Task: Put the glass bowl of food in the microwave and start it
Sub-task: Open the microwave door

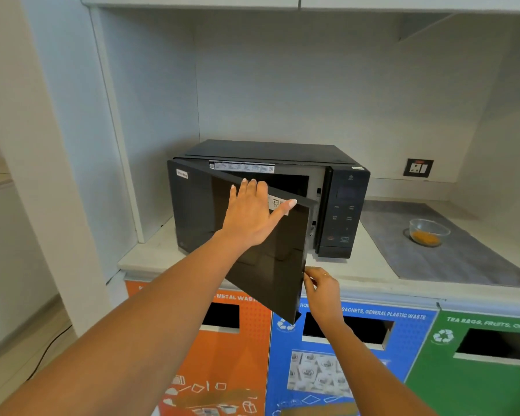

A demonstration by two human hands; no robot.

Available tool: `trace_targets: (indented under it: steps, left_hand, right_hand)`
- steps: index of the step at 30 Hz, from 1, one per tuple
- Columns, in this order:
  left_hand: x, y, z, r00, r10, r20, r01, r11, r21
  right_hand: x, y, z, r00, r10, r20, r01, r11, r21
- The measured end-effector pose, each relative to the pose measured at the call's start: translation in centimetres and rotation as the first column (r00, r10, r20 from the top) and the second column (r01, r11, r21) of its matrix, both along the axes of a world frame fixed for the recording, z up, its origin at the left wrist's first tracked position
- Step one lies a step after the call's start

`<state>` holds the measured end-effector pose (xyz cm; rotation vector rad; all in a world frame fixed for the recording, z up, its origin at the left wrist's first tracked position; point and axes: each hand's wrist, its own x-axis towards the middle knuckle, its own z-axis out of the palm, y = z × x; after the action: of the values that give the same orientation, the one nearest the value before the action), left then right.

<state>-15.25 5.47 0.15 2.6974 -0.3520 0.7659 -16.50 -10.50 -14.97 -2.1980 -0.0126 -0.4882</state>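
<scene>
A black microwave (282, 153) stands on the counter, its door (267, 265) swung partly outward on the left hinge. My left hand (249, 214) lies flat on the door's outer face near the top edge, fingers spread. My right hand (323, 288) pinches the door's lower free corner. The control panel (342, 214) is on the microwave's right side. A glass bowl (428, 232) with orange food sits on a grey mat (451, 259) to the right of the microwave, away from both hands.
Orange (237, 349), blue (342, 355) and green (478, 370) waste bins with slots stand below the counter edge. A wall socket (418, 168) is behind the bowl. Cabinets overhang above. A white wall panel stands left of the microwave.
</scene>
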Motion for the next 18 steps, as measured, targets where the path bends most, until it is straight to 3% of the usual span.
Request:
trace_targets:
  steps: [8, 14, 18]
  left_hand:
    - [-3.9, 4.1, 3.0, 0.966, -0.057, -0.252, 0.002, 0.977, -0.213]
    - [-5.8, 6.6, 3.3, 0.960, 0.013, -0.281, -0.071, 0.978, -0.198]
    - [-7.1, 8.3, 4.0, 0.916, 0.046, -0.398, -0.097, 0.989, -0.110]
  right_hand:
    - [-5.2, 2.9, -0.6, 0.990, 0.136, 0.045, -0.123, 0.966, -0.226]
    - [-8.3, 6.0, -0.5, 0.960, 0.266, 0.090, -0.230, 0.928, -0.293]
    - [-9.9, 8.2, -0.5, 0.924, 0.367, 0.104, -0.311, 0.883, -0.353]
